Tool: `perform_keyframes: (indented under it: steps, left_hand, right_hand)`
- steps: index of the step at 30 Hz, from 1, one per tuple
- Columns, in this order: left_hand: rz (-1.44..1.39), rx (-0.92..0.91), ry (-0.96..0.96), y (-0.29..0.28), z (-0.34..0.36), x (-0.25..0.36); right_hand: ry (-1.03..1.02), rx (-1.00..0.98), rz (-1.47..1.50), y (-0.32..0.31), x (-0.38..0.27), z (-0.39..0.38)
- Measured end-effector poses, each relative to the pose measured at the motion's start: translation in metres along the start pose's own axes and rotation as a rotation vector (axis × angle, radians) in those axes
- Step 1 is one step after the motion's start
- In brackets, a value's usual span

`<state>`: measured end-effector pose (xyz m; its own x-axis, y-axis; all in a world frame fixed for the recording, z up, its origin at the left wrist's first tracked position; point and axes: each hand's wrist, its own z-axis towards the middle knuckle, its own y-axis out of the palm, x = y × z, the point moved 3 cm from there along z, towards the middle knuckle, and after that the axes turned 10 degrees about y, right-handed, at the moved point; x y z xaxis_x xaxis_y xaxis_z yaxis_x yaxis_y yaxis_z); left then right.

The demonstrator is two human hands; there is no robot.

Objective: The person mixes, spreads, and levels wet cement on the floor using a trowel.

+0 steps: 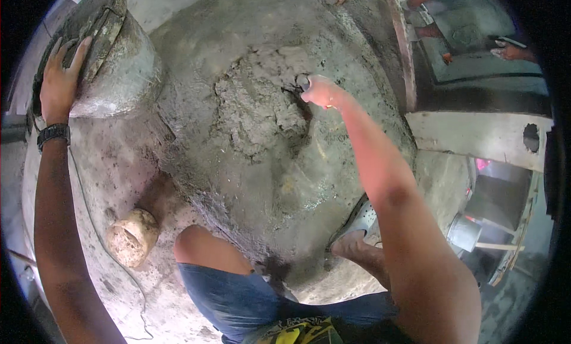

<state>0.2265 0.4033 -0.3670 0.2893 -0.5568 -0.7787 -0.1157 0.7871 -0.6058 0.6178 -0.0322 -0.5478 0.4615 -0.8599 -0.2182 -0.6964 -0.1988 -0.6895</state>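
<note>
My right hand point(320, 91) reaches out over a wide heap of wet grey cement mortar point(262, 124) on the floor. Its fingers are closed around a trowel handle point(304, 82), and the blade is buried in the mix. My left hand point(59, 79) rests flat, fingers spread, on the rim of a round grey concrete mould point(113, 58) at the upper left. A black watch sits on that wrist. My knee in blue shorts point(238, 290) and my foot in a grey sandal point(357, 225) are at the heap's near edge.
A cement-caked foot point(134, 237) stands on the left floor beside a thin cord point(107, 249). Another person's feet and hand point(511, 51) show at the upper right beyond a wooden plank point(401, 41). A metal bucket point(465, 232) stands at the right near a concrete block point(476, 136).
</note>
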Motion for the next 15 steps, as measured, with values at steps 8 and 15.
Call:
perform_keyframes:
  steps: [8, 15]
  left_hand:
    - [-0.444, 0.12, -0.241, 0.014, 0.025, 0.01]
    - [-0.558, 0.136, -0.358, -0.019, 0.013, 0.008]
  right_hand:
    - [-0.083, 0.377, -0.328, 0.11, 0.012, -0.087]
    - [0.076, 0.216, 0.398, 0.083, 0.083, -0.167]
